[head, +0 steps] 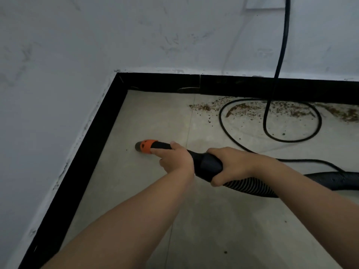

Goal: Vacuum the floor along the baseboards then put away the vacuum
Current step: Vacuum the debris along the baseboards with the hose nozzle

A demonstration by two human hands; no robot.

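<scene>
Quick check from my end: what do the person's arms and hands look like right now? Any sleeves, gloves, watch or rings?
Both forearms are bare along the whole length in view, with no sleeves showing. The left hand and the right hand wear no gloves. No watch, bracelet or ring is visible on either wrist or on the fingers that show. No markings can be made out in this dim view.

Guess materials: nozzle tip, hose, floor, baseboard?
Nozzle tip: orange collar, likely moulded plastic, matte; the grey end may be rubber or bristle, too blurred to tell.
Hose: ribbed black, probably flexible plastic.
Floor: pale grey tile by the thin joint lines, dull finish.
Baseboard: black strip, faint sheen; material unclear.
</scene>
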